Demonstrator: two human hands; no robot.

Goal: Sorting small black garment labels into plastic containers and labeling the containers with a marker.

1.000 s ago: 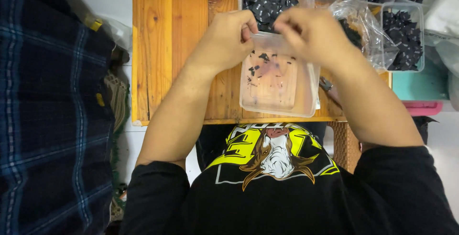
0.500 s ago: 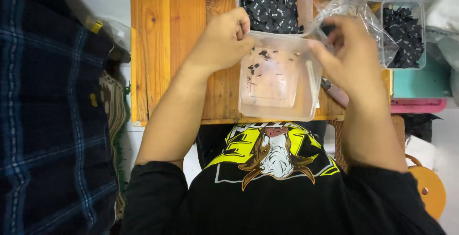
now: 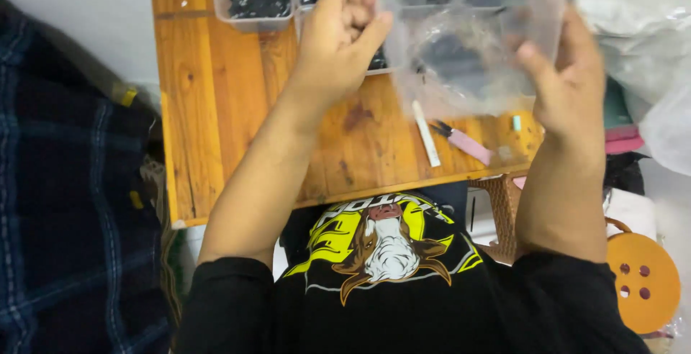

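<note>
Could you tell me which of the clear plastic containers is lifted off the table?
The empty clear plastic container held between both hands; the others sit on the wooden table, filled with dark pieces.

Black long-sleeved shirt [image 3: 389,303], yellow graphic print

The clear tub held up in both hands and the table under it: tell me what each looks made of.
The clear rectangular tub: apparently thin plastic, glossy and see-through, since the table items show blurred through its walls. The left hand and right hand hold it by its ends. The orange-brown table: wood, with visible grain, knots and plank seams; its slight sheen suggests varnish, though that is uncertain.
</note>
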